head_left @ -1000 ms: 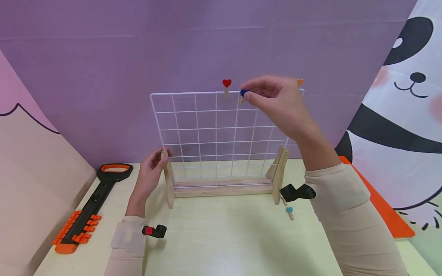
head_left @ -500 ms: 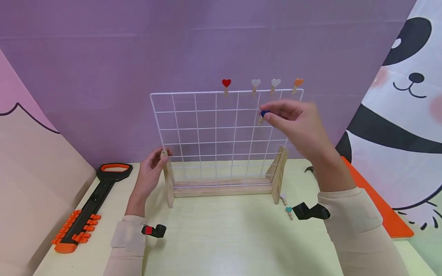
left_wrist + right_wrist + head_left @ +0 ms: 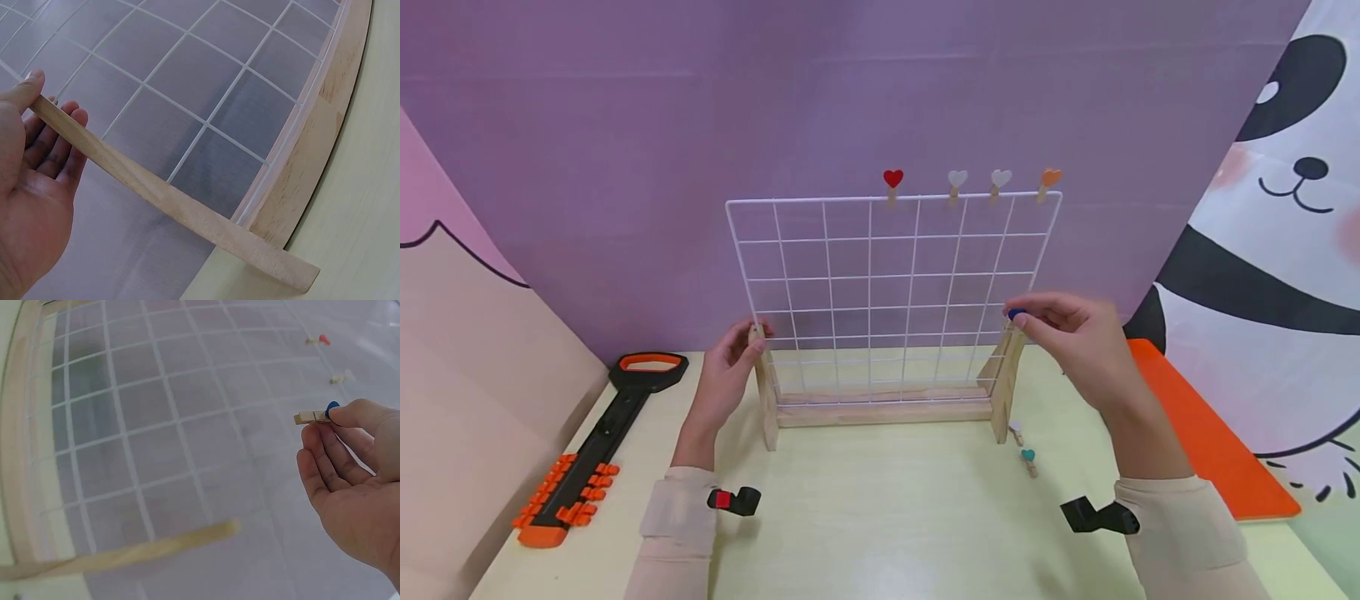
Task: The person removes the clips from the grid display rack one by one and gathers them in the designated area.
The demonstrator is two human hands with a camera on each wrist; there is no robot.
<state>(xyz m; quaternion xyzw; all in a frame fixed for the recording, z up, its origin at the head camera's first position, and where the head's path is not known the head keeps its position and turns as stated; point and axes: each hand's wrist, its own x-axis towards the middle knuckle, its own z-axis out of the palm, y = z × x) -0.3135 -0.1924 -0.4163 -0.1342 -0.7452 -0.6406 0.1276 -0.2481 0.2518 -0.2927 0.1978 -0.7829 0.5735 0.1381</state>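
A white wire grid (image 3: 870,277) stands upright in a wooden stand (image 3: 887,414). My left hand (image 3: 727,372) grips the top of the stand's left upright, thumb in front and fingers behind, as the left wrist view shows. Near the right upright, my right hand (image 3: 1075,342) pinches a small wooden clothespin (image 3: 310,417) with a blue top (image 3: 332,409) between thumb and fingers, apart from the wires. Along the grid's top wire sit a red heart clothespin (image 3: 892,180), two white heart clothespins (image 3: 957,179) and an orange heart clothespin (image 3: 1050,177).
A teal heart clothespin (image 3: 1028,458) and a white one (image 3: 1016,431) lie on the table by the stand's right foot. To the left lies a black and orange tool (image 3: 606,437) with several orange clips. An orange board (image 3: 1217,442) is at the right.
My right hand has moved down and to the right, away from the grid's top wire, still pinching the blue clothespin. The left hand stays on the upright.
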